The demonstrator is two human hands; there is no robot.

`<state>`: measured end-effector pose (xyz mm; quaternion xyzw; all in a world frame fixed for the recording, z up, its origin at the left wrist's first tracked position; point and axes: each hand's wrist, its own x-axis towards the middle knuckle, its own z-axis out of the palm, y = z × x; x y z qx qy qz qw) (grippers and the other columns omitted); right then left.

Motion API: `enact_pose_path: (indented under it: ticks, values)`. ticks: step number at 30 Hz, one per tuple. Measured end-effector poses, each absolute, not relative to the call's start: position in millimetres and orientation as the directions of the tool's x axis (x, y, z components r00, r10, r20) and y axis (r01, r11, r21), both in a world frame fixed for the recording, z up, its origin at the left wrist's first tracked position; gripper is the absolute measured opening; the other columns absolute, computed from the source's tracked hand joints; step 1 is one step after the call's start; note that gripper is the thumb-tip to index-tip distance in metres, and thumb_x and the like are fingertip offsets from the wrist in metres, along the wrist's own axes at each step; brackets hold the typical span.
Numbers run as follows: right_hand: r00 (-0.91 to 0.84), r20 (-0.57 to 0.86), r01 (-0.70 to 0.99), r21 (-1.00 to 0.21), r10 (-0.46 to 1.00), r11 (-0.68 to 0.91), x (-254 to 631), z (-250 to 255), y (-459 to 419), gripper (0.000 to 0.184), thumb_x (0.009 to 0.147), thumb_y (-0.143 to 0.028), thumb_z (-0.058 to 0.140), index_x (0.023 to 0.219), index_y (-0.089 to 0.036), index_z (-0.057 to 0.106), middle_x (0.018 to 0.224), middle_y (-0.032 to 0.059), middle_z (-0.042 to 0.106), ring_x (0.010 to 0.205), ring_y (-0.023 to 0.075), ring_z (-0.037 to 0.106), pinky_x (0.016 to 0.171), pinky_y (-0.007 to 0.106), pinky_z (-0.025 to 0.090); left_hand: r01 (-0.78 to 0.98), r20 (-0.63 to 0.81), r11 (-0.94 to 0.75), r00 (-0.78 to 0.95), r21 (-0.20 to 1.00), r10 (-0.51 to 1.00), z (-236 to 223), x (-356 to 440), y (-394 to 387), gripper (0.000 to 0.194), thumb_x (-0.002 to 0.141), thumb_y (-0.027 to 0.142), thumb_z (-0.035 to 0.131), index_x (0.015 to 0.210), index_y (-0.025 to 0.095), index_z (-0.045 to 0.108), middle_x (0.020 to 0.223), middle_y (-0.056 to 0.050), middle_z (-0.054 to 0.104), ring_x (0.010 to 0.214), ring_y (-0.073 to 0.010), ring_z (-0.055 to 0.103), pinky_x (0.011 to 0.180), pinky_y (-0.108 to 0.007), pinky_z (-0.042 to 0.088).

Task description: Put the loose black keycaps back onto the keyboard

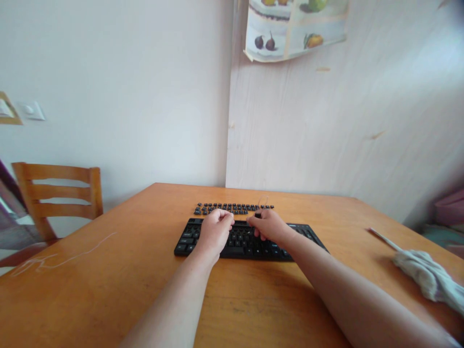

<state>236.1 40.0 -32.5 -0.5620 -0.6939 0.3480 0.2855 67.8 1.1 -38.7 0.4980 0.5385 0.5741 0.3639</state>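
Note:
A black keyboard [188,239] lies on the wooden table [108,270] in front of me. Behind it, rows of loose black keycaps [232,209] are laid out on the wood. My left hand [214,231] rests over the keyboard's upper middle with its fingers curled into a pinch; what it holds, if anything, is hidden. My right hand [270,226] hovers over the keyboard's top edge, fingers pinched on a small black keycap [257,215]. A thin wire tool [263,199] lies just beyond the keycap rows.
A grey-white cloth [427,275] with a thin stick [384,239] beside it lies at the table's right side. A wooden chair [58,198] stands at the left. Walls meet in a corner behind the table, with a fruit poster [293,26] above.

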Motion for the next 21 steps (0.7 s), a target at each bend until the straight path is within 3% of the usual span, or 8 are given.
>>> enact_pose_path:
  ticks: [8,15,21]
  values:
    - [-0.132,0.005,0.491,-0.868,0.991,0.070,236,-39,43,0.015,0.077,-0.026,0.052,0.064,-0.018,0.055,0.043,-0.0008,0.057,0.033,0.0092,0.046,0.035,0.019,0.030,0.112,0.172,-0.149,-0.241,0.982,0.955,-37,69,-1,0.019,0.073,0.036,0.061,0.075,0.016,0.062,0.075,-0.007,0.069,0.071,-0.0188,0.063,0.068,-0.030,0.047]
    - [-0.067,-0.059,0.277,-0.960,0.996,-0.038,241,-36,47,0.016,0.072,-0.026,0.052,0.058,-0.017,0.053,0.039,-0.0019,0.051,0.028,0.0066,0.035,0.031,0.020,0.021,0.124,0.169,-0.143,-0.236,0.982,0.957,-37,69,-3,0.019,0.074,0.035,0.060,0.077,0.016,0.062,0.076,-0.007,0.068,0.072,-0.0183,0.063,0.068,-0.030,0.047]
    - [-0.074,-0.008,0.160,-0.987,0.997,0.004,240,-28,45,0.016,0.074,-0.030,0.053,0.066,-0.017,0.054,0.043,-0.0032,0.052,0.031,0.0063,0.038,0.032,0.018,0.023,0.140,0.195,-0.168,-0.209,0.976,0.958,-39,69,-1,0.021,0.076,0.036,0.060,0.077,0.016,0.063,0.076,-0.008,0.069,0.074,-0.0193,0.064,0.070,-0.031,0.048]
